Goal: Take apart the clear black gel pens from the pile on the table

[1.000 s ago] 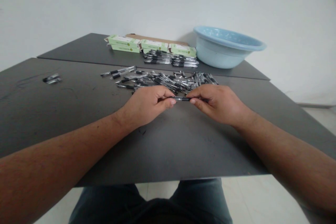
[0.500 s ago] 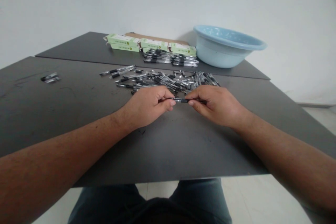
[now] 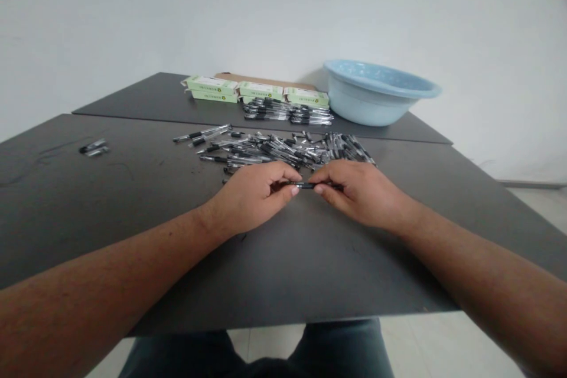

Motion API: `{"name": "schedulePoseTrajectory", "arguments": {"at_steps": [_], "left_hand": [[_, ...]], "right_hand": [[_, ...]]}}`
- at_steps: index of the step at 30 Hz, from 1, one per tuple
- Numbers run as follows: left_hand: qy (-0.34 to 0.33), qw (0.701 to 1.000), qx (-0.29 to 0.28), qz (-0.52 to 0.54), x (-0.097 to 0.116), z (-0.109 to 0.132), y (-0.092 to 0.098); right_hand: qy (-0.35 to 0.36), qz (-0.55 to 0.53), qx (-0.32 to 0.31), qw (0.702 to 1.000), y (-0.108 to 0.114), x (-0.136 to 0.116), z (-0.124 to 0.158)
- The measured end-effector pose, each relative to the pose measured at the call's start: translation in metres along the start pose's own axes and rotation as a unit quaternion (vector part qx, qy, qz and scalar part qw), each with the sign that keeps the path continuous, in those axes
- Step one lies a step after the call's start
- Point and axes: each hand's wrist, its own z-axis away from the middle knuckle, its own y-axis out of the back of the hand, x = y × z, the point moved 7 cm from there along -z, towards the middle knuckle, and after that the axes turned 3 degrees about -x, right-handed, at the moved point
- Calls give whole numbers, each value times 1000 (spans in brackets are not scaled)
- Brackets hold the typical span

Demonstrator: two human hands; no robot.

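Both my hands meet over the dark table (image 3: 133,201), just in front of a scattered heap of pens (image 3: 283,150). My left hand (image 3: 254,195) is closed, its thumb and fingers pinching one end of a black pen (image 3: 305,185). My right hand (image 3: 358,189) is closed on the other end of the same pen. The pen lies level between the two hands, only a short middle piece showing.
A light blue basin (image 3: 376,94) stands at the back right. Three green boxes (image 3: 257,91) sit in a row at the back, with a tidy stack of pens (image 3: 287,112) before them. Two loose pen parts (image 3: 94,147) lie far left.
My hands have drawn a little closer along the pen, so less of it shows. The camera has tipped slightly, shifting the whole scene lower in view.
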Motion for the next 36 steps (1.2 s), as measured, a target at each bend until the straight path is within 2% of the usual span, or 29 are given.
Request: {"name": "schedulePoseTrajectory", "arguments": {"at_steps": [2, 7, 10, 14, 19, 22, 26, 30, 36], "left_hand": [[-23, 1000, -2, -3, 3, 1, 0], [-6, 1000, 15, -3, 1, 1, 4], [-5, 1000, 0, 27, -2, 1, -2], [49, 996, 32, 65, -12, 2, -2], [65, 993, 49, 82, -12, 3, 0], [67, 994, 40, 79, -10, 4, -1], [64, 994, 35, 80, -8, 6, -2], [52, 995, 38, 82, -6, 6, 0], [31, 997, 20, 61, -3, 7, 1]], "right_hand": [[6, -12, -5, 1000, -2, -2, 0], [0, -24, 2, 1000, -6, -1, -1], [-3, -24, -7, 1000, -8, 2, -2], [-32, 5, -3, 999, -1, 17, 0], [-135, 79, 49, 987, 23, 66, -3], [-168, 112, 58, 978, 31, 98, -22], [-203, 206, -1, 957, 27, 143, -68], [-242, 229, -26, 943, 18, 192, -113], [-319, 260, -34, 911, 6, 250, -151]]}}
